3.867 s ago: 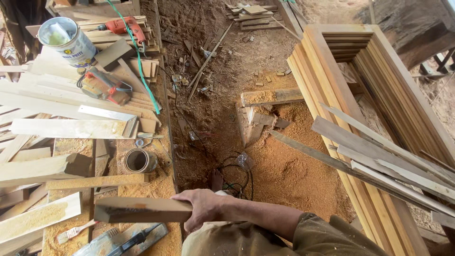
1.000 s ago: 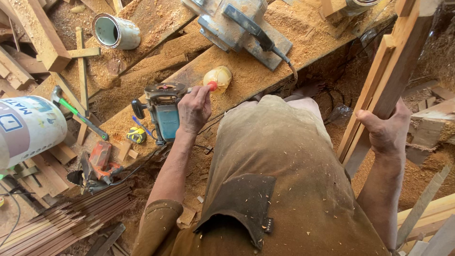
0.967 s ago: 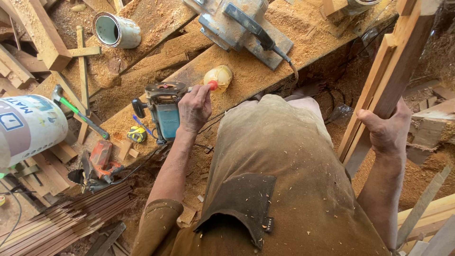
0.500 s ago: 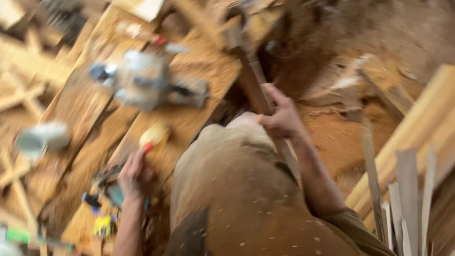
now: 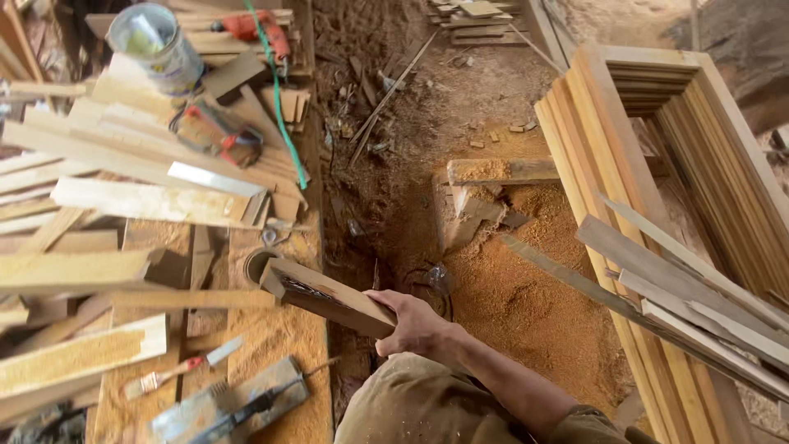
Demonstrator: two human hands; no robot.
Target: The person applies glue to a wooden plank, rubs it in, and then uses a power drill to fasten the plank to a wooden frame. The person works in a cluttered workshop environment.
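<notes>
gripping a short wooden block [image 5: 329, 298] by its near end, the right hand [image 5: 413, 321] held it over the cluttered workbench [image 5: 279, 345] (left hand unseen); setting it down looked next.

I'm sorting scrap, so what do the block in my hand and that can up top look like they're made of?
Block: raw sawn wood, unfinished; visible grain, dark rough face. Can: apparently metal, with a shiny rim and pale printed side.

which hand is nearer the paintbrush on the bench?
Right, as far as shown. The right hand grips a wooden block up and right of the paintbrush, apart from it. The left hand is out of view.
</notes>
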